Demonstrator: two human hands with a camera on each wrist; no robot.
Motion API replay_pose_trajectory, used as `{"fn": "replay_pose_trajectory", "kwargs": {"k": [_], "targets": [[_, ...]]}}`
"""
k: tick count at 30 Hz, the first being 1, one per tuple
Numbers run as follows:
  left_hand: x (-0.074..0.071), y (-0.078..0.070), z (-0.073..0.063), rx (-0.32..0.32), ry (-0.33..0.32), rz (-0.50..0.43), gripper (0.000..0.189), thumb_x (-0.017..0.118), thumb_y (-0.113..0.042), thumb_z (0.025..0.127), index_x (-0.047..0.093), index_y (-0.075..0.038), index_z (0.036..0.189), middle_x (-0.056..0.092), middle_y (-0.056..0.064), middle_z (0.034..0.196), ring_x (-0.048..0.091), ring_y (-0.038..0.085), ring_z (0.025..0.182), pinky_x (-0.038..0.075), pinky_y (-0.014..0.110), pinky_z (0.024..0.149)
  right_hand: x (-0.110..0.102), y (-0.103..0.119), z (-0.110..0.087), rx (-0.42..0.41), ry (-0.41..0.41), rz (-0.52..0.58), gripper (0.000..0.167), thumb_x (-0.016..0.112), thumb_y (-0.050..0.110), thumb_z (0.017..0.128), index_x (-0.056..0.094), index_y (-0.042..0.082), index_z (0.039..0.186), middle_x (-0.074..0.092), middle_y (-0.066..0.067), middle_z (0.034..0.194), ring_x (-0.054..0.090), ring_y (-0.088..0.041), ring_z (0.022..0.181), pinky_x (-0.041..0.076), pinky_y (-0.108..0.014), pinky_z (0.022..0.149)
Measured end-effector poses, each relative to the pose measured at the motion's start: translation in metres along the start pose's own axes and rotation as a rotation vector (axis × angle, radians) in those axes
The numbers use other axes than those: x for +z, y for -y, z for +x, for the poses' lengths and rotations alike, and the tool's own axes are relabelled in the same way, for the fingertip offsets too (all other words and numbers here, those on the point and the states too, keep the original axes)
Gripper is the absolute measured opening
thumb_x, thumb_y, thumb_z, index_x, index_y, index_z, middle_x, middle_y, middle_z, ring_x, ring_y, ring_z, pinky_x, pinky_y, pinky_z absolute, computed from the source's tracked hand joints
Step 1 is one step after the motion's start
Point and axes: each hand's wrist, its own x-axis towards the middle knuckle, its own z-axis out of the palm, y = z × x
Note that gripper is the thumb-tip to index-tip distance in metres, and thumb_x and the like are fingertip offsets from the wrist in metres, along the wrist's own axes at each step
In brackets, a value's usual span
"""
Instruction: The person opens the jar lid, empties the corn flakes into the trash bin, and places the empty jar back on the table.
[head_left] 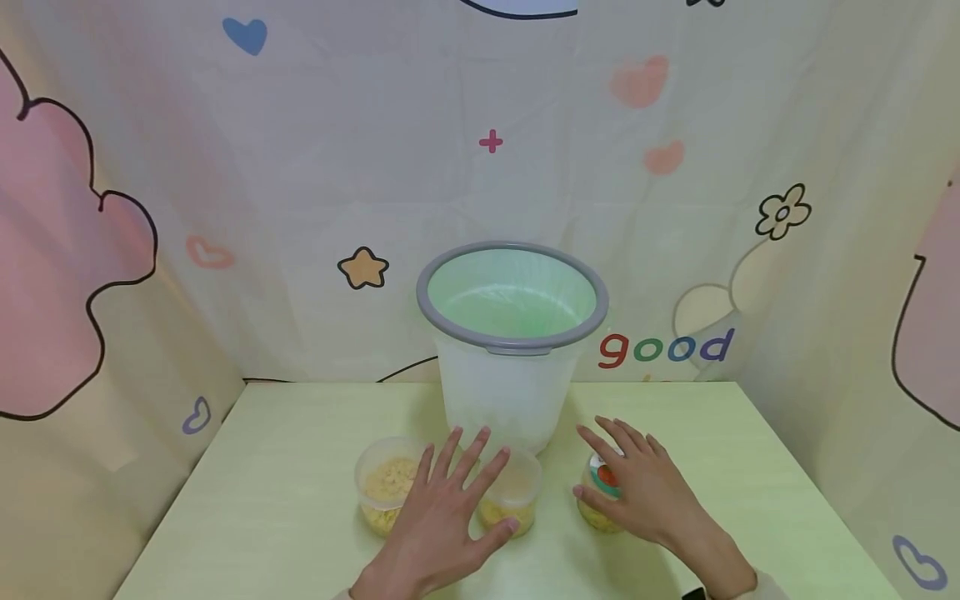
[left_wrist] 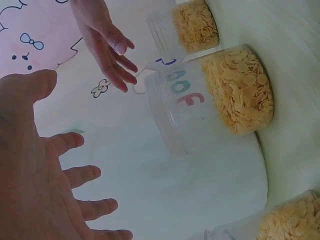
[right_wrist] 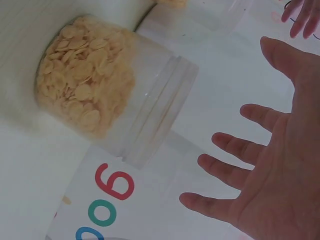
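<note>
Below my left hand [head_left: 438,525] and my right hand [head_left: 645,492] I see a pale green table [head_left: 247,483]. Beyond them hangs a whitish cloth [head_left: 360,142], with an orange star [head_left: 363,268] past the left one and the coloured word "good" [head_left: 666,348] past the right one; at both sides of them are large pink shapes [head_left: 52,267], and the light is soft

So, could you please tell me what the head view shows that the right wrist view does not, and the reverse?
Only the head view shows the leftmost jar, the grey rim of the bucket and the orange star. Only the right wrist view shows the palm of the right hand and an unblocked side view of the right-hand jar. Both show that hand's fingers, that jar with its pale yellow flakes, part of the left hand, and letters of the word "good".
</note>
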Motion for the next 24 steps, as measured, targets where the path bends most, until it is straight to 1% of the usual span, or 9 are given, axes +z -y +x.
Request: {"fn": "replay_pose_trajectory", "kwargs": {"k": [3, 9, 10, 13, 16, 18, 19, 24], "targets": [[0.002, -0.001, 0.001, -0.004, 0.006, -0.012, 0.071, 0.039, -0.071, 0.092, 0.03, -0.037, 0.153, 0.026, -0.002, 0.163, 0.021, 0.033, 0.151, 0.027, 0.063, 0.114, 0.0, -0.003, 0.0, 0.0, 0.003, -0.003, 0.073, 0.066, 0.059, 0.084, 0.047, 0.026, 0.146, 0.048, -0.008, 0.148, 0.047, -0.035, 0.134, 0.039, -0.063, 0.103], [0.005, -0.005, 0.002, 0.003, -0.002, -0.005, 0.07, 0.04, -0.07, 0.092, 0.03, -0.038, 0.153, 0.026, -0.002, 0.163, 0.021, 0.032, 0.151, 0.028, 0.062, 0.114, 0.003, -0.007, -0.001, 0.01, 0.027, -0.002, 0.073, 0.068, 0.058, 0.083, 0.05, 0.024, 0.144, 0.05, -0.01, 0.146, 0.049, -0.036, 0.131, 0.047, -0.059, 0.096], [0.005, -0.006, 0.002, 0.004, 0.0, -0.004, 0.07, 0.041, -0.07, 0.092, 0.03, -0.038, 0.153, 0.026, -0.002, 0.163, 0.021, 0.032, 0.152, 0.028, 0.062, 0.114, 0.004, -0.008, -0.001, 0.012, 0.032, 0.001, 0.073, 0.069, 0.057, 0.082, 0.05, 0.024, 0.144, 0.05, -0.011, 0.145, 0.05, -0.036, 0.13, 0.049, -0.058, 0.093], [0.005, -0.009, 0.003, 0.005, 0.012, -0.01, 0.069, 0.041, -0.069, 0.093, 0.031, -0.037, 0.153, 0.025, -0.002, 0.164, 0.019, 0.031, 0.152, 0.028, 0.061, 0.115, 0.006, -0.01, -0.001, 0.031, 0.062, 0.017, 0.074, 0.072, 0.056, 0.08, 0.051, 0.023, 0.143, 0.05, -0.011, 0.146, 0.051, -0.037, 0.129, 0.055, -0.053, 0.079], [0.004, -0.012, 0.004, 0.003, 0.029, -0.022, 0.069, 0.041, -0.069, 0.093, 0.029, -0.038, 0.154, 0.021, -0.004, 0.165, 0.017, 0.03, 0.153, 0.027, 0.061, 0.115, 0.008, -0.011, 0.0, 0.071, 0.105, 0.035, 0.075, 0.073, 0.056, 0.078, 0.051, 0.025, 0.143, 0.048, -0.012, 0.147, 0.05, -0.039, 0.129, 0.056, -0.052, 0.067], [0.005, -0.013, 0.004, 0.004, 0.032, -0.028, 0.069, 0.041, -0.069, 0.093, 0.028, -0.038, 0.154, 0.02, -0.005, 0.165, 0.017, 0.031, 0.153, 0.028, 0.061, 0.115, 0.008, -0.012, 0.001, 0.099, 0.132, 0.041, 0.075, 0.073, 0.057, 0.078, 0.051, 0.025, 0.143, 0.048, -0.012, 0.147, 0.051, -0.041, 0.127, 0.055, -0.053, 0.065], [0.005, -0.013, 0.005, 0.004, 0.035, -0.029, 0.069, 0.038, -0.07, 0.093, 0.028, -0.038, 0.154, 0.018, -0.005, 0.165, 0.017, 0.031, 0.153, 0.029, 0.06, 0.115, 0.009, -0.013, 0.001, 0.109, 0.143, 0.041, 0.075, 0.073, 0.058, 0.078, 0.051, 0.025, 0.142, 0.048, -0.012, 0.147, 0.052, -0.041, 0.126, 0.055, -0.054, 0.064], [0.006, -0.015, 0.006, 0.009, 0.039, -0.036, 0.07, 0.035, -0.071, 0.094, 0.025, -0.038, 0.155, 0.017, -0.006, 0.166, 0.016, 0.031, 0.153, 0.03, 0.059, 0.115, 0.011, -0.013, 0.003, 0.132, 0.164, 0.036, 0.072, 0.073, 0.058, 0.078, 0.055, 0.024, 0.139, 0.051, -0.01, 0.143, 0.058, -0.037, 0.117, 0.055, -0.053, 0.064]]}}
